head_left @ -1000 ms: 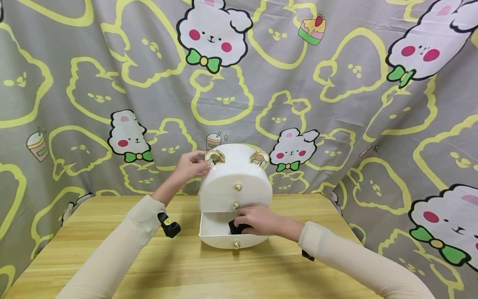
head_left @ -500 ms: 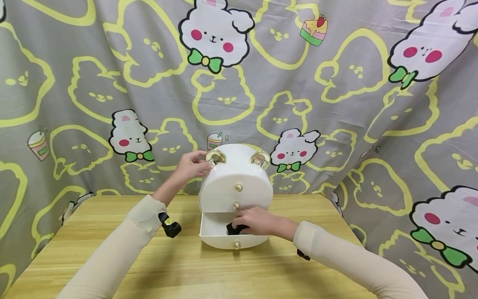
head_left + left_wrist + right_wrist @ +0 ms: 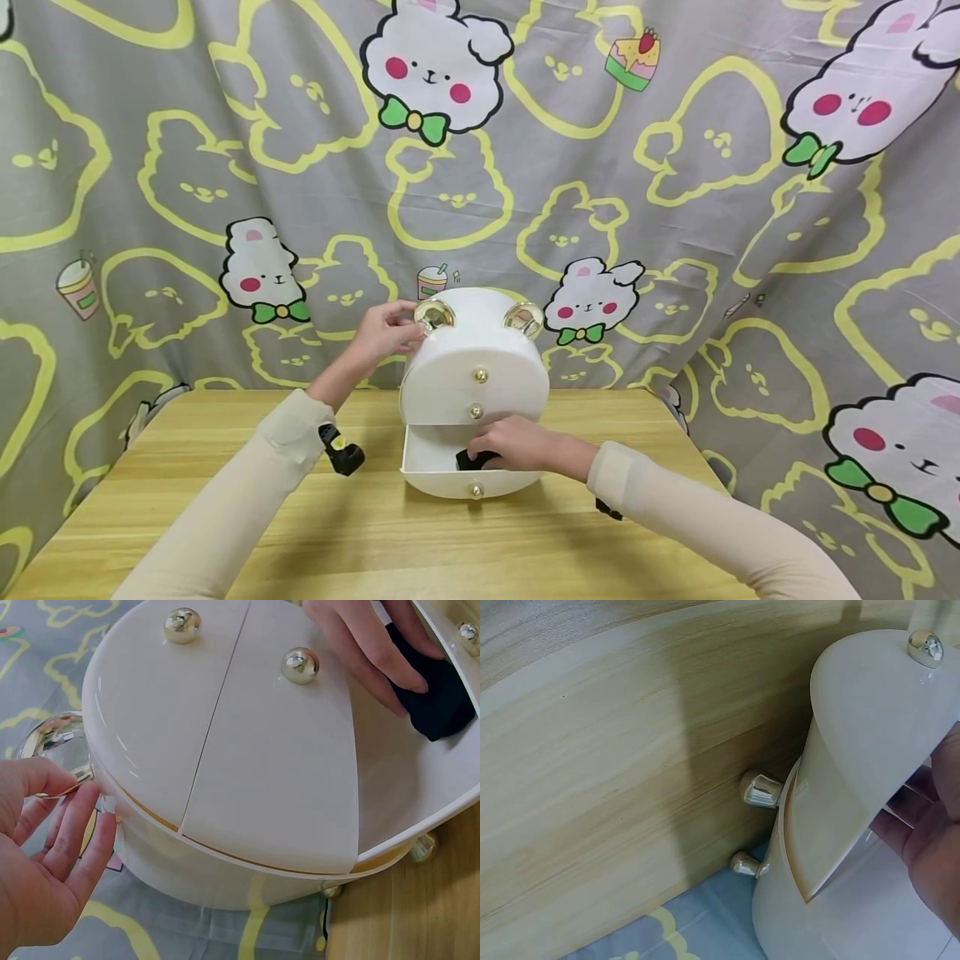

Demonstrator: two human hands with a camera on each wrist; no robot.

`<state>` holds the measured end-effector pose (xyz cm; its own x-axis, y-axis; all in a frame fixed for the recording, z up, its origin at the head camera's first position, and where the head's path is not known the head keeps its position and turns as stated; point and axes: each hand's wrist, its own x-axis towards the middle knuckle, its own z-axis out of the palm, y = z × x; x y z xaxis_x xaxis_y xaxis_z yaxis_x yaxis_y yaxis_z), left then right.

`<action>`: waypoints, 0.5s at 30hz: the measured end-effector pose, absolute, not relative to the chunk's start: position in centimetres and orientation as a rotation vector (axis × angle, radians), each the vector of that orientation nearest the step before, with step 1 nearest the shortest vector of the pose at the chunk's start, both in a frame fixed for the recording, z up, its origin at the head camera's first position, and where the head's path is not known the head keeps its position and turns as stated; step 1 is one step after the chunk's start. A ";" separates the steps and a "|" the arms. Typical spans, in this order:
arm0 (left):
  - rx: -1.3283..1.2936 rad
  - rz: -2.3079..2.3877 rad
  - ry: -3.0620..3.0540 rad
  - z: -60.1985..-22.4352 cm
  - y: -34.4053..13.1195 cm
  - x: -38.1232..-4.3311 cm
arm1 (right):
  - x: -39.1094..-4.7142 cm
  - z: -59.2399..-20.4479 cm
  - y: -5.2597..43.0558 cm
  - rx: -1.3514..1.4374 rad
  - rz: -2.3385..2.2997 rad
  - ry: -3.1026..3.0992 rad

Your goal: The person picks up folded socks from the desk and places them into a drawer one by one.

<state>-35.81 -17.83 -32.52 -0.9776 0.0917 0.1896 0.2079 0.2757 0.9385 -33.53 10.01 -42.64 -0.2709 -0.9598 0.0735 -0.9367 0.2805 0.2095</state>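
A white rounded storage box (image 3: 472, 354) with gold knobs stands on the table, its bottom drawer (image 3: 427, 483) pulled out. My left hand (image 3: 384, 335) is at the box's left side, thumb and fingers pinching the edge of the gold ear-shaped ring (image 3: 60, 746). Inside the drawer my right hand (image 3: 513, 443) holds a folded black cloth bundle (image 3: 433, 694), fingers curled over its top. In the right wrist view the drawer front (image 3: 885, 712) hides the bundle and part of the right hand (image 3: 934, 836). Both upper drawers (image 3: 161, 697) are closed.
The wooden table (image 3: 315, 533) extends around the box. Behind it hangs a grey curtain (image 3: 337, 192) with cartoon prints. Short gold feet (image 3: 761, 789) support the box. A black wrist camera (image 3: 341, 454) hangs below the left sleeve.
My right hand has shifted slightly left within the drawer with the black cloth bundle, then stayed nearly still. The left hand has kept its place at the gold ring.
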 end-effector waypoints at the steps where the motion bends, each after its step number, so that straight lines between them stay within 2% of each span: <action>1: -0.286 -1.810 -2.430 -32.5 -17.8 -35.8 | -33.5 -42.6 10.0 1.775 -0.181 -2.363; 15: -0.275 -1.808 -2.434 -32.5 -17.7 -35.8 | -33.3 -42.4 10.4 1.752 -0.194 -2.279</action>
